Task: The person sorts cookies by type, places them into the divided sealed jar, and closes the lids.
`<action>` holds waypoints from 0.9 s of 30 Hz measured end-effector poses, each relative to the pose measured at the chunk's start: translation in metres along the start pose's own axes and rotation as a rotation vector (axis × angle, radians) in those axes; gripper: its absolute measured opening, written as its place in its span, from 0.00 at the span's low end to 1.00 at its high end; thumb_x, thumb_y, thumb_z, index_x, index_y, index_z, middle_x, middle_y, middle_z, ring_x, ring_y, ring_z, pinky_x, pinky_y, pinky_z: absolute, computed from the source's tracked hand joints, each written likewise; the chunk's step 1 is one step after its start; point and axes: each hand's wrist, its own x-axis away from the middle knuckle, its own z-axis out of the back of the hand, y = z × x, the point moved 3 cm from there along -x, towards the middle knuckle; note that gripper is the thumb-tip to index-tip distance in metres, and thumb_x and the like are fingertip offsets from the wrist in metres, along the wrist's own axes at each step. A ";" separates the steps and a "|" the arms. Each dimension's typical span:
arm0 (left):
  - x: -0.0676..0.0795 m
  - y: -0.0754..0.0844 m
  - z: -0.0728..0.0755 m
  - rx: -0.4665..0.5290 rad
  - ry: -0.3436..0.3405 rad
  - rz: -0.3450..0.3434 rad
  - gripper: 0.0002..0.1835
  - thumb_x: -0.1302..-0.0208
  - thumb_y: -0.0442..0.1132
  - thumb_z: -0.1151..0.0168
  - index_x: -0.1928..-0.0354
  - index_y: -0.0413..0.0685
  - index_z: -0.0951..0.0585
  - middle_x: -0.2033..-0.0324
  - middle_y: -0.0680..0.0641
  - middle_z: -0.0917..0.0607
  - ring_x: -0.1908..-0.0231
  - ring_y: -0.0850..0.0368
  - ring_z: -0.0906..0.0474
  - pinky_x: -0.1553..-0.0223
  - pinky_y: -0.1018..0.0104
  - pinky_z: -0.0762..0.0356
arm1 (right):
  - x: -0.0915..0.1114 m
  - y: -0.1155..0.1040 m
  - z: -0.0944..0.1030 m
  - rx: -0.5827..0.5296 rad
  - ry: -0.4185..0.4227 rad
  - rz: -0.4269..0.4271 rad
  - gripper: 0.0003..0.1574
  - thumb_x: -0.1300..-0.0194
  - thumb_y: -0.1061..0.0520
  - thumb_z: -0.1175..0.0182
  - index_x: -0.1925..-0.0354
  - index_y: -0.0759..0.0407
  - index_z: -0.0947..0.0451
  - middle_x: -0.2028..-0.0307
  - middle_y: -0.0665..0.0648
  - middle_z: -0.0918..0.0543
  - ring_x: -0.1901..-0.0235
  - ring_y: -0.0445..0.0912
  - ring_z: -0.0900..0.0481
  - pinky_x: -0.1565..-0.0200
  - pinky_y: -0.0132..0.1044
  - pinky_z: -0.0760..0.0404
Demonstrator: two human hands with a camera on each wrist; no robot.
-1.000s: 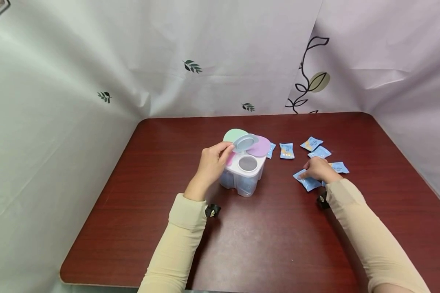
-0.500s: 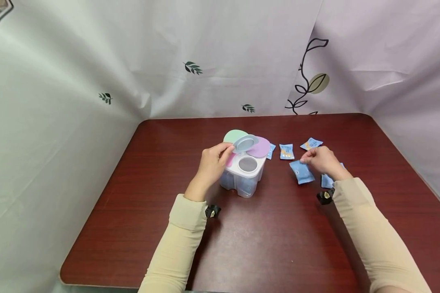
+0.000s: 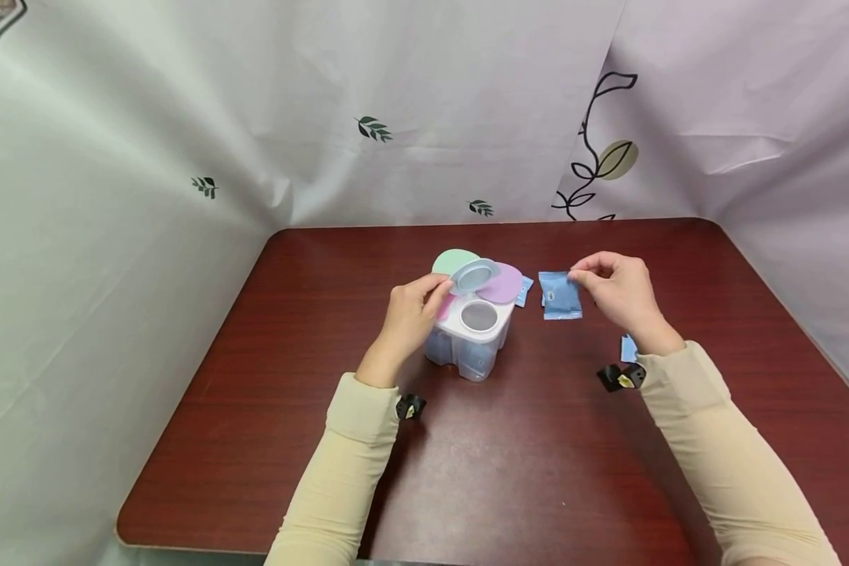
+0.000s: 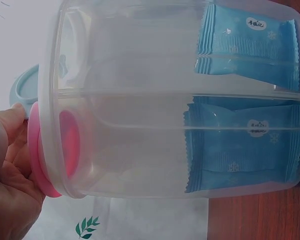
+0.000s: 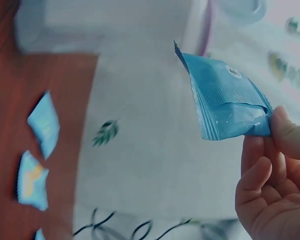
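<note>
A clear plastic container (image 3: 475,358) with round coloured lids stands mid-table. Its blue-grey lid (image 3: 473,276) is raised, and my left hand (image 3: 412,318) pinches that lid's edge, leaving the round opening (image 3: 479,317) in front uncovered. Through the container wall in the left wrist view, blue packets (image 4: 250,145) show in two compartments. My right hand (image 3: 622,291) pinches a small blue sealed packet (image 3: 561,296) by one corner, above the table to the right of the container. In the right wrist view this packet (image 5: 227,97) hangs tilted between thumb and fingers.
One blue packet (image 3: 524,292) lies right beside the container. Another packet (image 3: 629,348) shows partly under my right wrist. The right wrist view shows loose packets (image 5: 32,181) on the brown table (image 3: 290,314). A pale patterned curtain (image 3: 431,118) stands behind the table.
My right hand has picked a blue packet up off the table and carried it up and leftward, closer to the container. My left hand stays on the raised lid.
</note>
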 end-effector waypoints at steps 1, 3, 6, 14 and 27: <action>0.000 0.000 0.000 0.001 0.001 -0.002 0.08 0.43 0.39 0.42 0.65 0.43 0.18 0.69 0.47 0.17 0.68 0.57 0.22 0.63 0.68 0.27 | 0.001 -0.006 0.000 -0.014 0.016 0.021 0.08 0.49 0.59 0.37 0.73 0.66 0.21 0.83 0.45 0.23 0.83 0.39 0.34 0.81 0.28 0.35; 0.000 0.000 0.000 -0.001 0.001 -0.004 0.08 0.43 0.39 0.42 0.66 0.43 0.18 0.70 0.47 0.17 0.68 0.58 0.22 0.63 0.68 0.27 | 0.003 -0.017 -0.001 -0.053 0.034 0.064 0.07 0.50 0.61 0.37 0.74 0.66 0.21 0.83 0.44 0.23 0.81 0.39 0.34 0.80 0.29 0.38; 0.000 -0.001 0.000 -0.004 -0.002 -0.002 0.08 0.43 0.39 0.42 0.66 0.43 0.18 0.70 0.48 0.17 0.69 0.58 0.22 0.63 0.68 0.28 | 0.007 -0.033 -0.006 -0.126 0.039 0.121 0.07 0.50 0.62 0.37 0.74 0.67 0.22 0.82 0.45 0.23 0.80 0.39 0.34 0.81 0.28 0.38; -0.001 -0.001 0.000 -0.003 -0.002 0.005 0.08 0.43 0.39 0.42 0.65 0.43 0.18 0.69 0.47 0.17 0.68 0.57 0.22 0.63 0.68 0.28 | 0.009 -0.060 -0.033 -0.358 0.130 0.211 0.05 0.52 0.69 0.37 0.78 0.62 0.23 0.84 0.48 0.26 0.86 0.38 0.34 0.84 0.27 0.37; 0.000 0.002 0.001 -0.002 -0.020 0.025 0.09 0.42 0.39 0.43 0.65 0.42 0.18 0.68 0.47 0.17 0.66 0.57 0.22 0.61 0.67 0.28 | 0.029 -0.088 -0.059 -0.359 0.184 0.206 0.04 0.51 0.72 0.40 0.76 0.73 0.27 0.79 0.65 0.24 0.82 0.36 0.34 0.79 0.22 0.36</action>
